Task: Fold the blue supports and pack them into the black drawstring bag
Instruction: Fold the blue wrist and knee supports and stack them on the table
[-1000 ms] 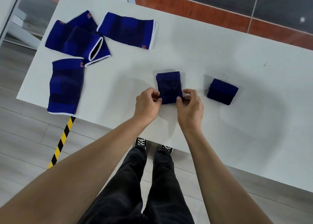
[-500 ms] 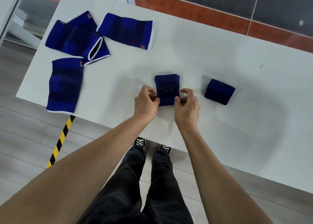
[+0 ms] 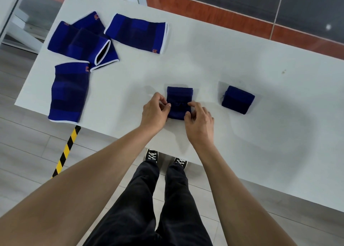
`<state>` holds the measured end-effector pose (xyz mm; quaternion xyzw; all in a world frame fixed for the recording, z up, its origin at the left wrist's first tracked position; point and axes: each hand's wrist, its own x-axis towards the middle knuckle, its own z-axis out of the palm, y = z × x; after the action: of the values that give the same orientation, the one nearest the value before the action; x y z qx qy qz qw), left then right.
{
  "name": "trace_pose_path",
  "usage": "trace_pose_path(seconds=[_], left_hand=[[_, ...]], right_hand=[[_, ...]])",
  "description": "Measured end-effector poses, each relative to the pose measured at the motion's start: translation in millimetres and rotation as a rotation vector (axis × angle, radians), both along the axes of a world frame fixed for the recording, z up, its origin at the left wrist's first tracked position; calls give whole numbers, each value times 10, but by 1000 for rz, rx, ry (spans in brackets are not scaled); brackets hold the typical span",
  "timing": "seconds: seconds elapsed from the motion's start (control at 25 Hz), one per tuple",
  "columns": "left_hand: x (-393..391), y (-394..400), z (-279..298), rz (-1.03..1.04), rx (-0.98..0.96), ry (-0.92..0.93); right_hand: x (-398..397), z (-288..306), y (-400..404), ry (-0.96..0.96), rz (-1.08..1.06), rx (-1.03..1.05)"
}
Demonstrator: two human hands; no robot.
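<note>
Two hands: both at the near middle of the white table (image 3: 214, 63), working on one folded support (image 3: 179, 98).
Left hand (image 3: 155, 112): fingers curled, thumb and fingertips pinching the left edge of the folded support.
Right hand (image 3: 199, 118): fingers curled, pinching the near right corner of the same support, thumb laid on its top face.
Folded support: compact dark-blue rectangle, flat on the table between the two hands, far edge free of both.
Second folded support (image 3: 237, 99): small bundle lying to the right, apart from the hands, slightly turned on the tabletop.
Unfolded supports: four at the far left of the table.
Far one (image 3: 136, 33): flat, lengthwise left to right, white trim at both ends, small orange mark at its near right corner.
Overlapped pair: upper one (image 3: 78, 43) lying across lower one (image 3: 88, 23), open white-trimmed mouth of the upper facing right.
Near-left one (image 3: 68, 92): lengthwise near to far, near end at the table edge, far end touching the overlapped pair.
Black drawstring bag: nowhere in view.
Below the table edge: black trousers (image 3: 149, 208), black sneakers with white laces (image 3: 151, 155), grey floor tiles.
Floor at left: yellow-and-black striped tape (image 3: 66, 151) running out from under the table.
</note>
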<state>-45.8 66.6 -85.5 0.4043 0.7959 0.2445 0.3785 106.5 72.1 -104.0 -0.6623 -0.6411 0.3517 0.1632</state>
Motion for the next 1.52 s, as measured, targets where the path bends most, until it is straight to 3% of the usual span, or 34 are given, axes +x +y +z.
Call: trace_pose_path(seconds=[0.24, 0.36, 0.56, 0.72, 0.88, 1.2, 1.52], left_hand=[[-83, -53, 93, -13, -8, -137], [-109, -61, 68, 97, -17, -229], [-85, -101, 49, 162, -24, -345], [-118, -165, 29, 54, -76, -301], [-163, -228, -10, -144, -77, -178], [-76, -163, -21, -156, -94, -56], [28, -75, -99, -63, -100, 63]], right_hand=[[72, -29, -84, 57, 43, -3], [188, -44, -88, 119, 80, 44], [187, -93, -76, 15, 175, 144], [193, -147, -122, 29, 99, 131], [168, -110, -87, 93, -16, -8], [130, -32, 11, 12, -15, -109], [46, -96, -11, -120, -9, -35]])
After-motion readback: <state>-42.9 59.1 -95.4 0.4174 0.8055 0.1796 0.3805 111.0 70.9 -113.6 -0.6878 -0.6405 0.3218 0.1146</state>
